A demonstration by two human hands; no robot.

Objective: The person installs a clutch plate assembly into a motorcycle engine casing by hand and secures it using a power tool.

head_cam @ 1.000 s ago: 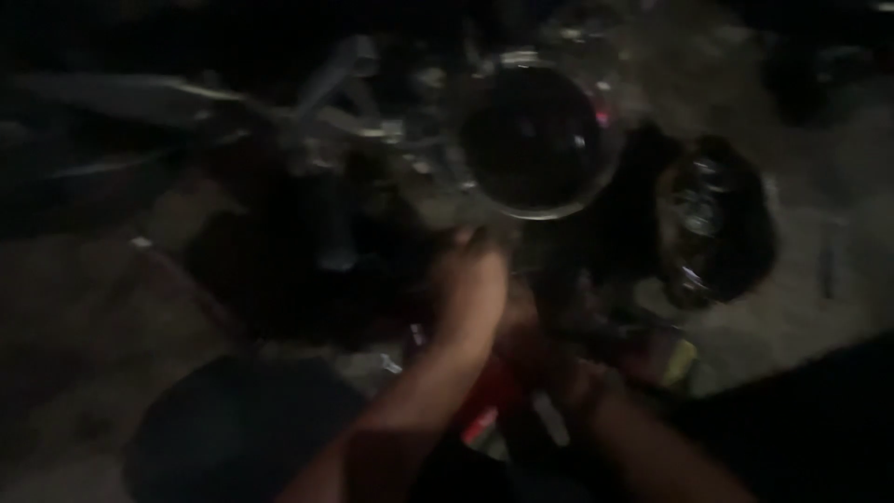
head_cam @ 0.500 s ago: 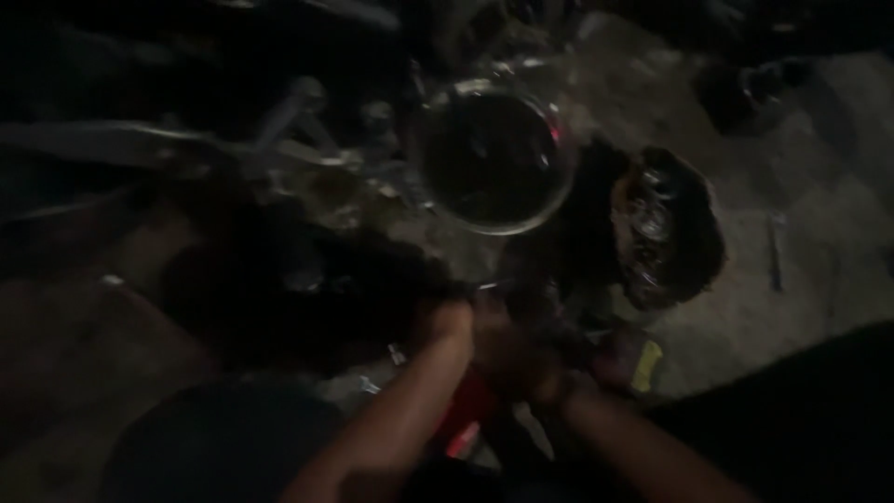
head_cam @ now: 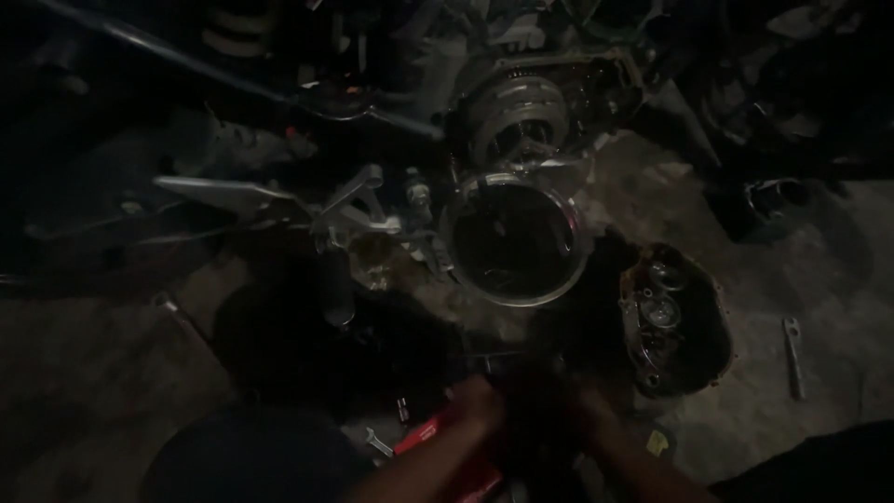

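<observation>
**Working low over a dark floor**

Meeting at the frame's bottom edge, left hand (head_cam: 480, 401) and right hand (head_cam: 596, 410) were blurred; their grips could not be told. A red object (head_cam: 430, 433) lay beside them. Beyond stood a round metal basin (head_cam: 517, 237) and greasy engine cover (head_cam: 672, 321).

Metal bowl (head_cam: 518, 244) ahead — engine cover (head_cam: 672, 321) beside

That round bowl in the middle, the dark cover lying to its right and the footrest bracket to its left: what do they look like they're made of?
Round bowl: probably metal, its bright rim glints while the inside holds something dark and glossy.
Dark cover: looks like cast metal, grimy and dull, with small gears inside.
Footrest bracket: pale silvery metal, likely aluminium, matte sheen.
The dim light leaves all three uncertain.
</observation>
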